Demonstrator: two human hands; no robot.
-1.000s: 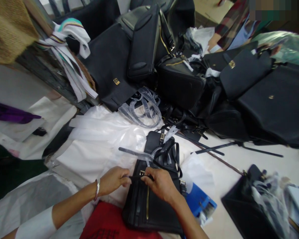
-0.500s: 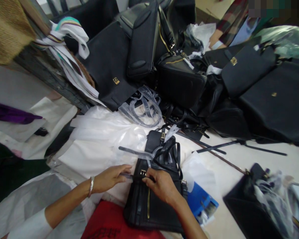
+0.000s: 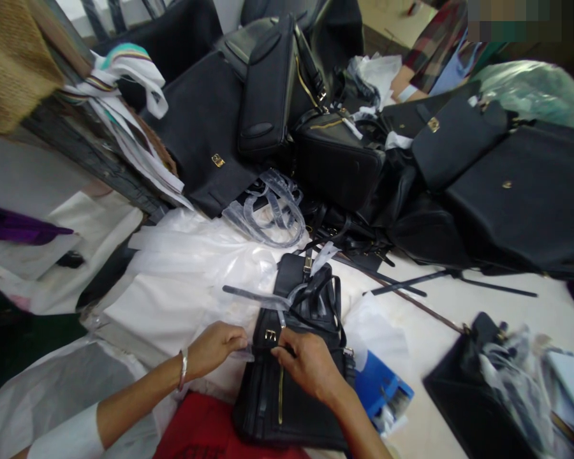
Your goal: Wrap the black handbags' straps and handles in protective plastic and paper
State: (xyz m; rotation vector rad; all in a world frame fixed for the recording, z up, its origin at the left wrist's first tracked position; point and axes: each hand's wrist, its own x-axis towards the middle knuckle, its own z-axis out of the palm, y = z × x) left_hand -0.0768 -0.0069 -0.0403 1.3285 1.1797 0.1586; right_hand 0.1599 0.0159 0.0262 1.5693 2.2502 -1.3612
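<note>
A black backpack with a gold front zip lies in front of me, partly over my red garment. My left hand is closed at the bag's left edge, pinching a plastic-covered strap, mostly hidden by the fingers. Just right of a gold buckle, my right hand has its fingers curled together on the front of the bag. What they grip is hidden. Thin black carry straps loop over the bag's upper part, and one plastic-wrapped strap end sticks out leftward.
Black bags are heaped along the back. White sheeting spreads at left, near a coil of plastic-wrapped straps. A blue packet lies right of the backpack, before another black bag. Another person's arm reaches in behind.
My left hand has closed from loosely parted fingers into a pinch at the bag's edge. My right hand stays by the buckle. The whole view has shifted slightly.
</note>
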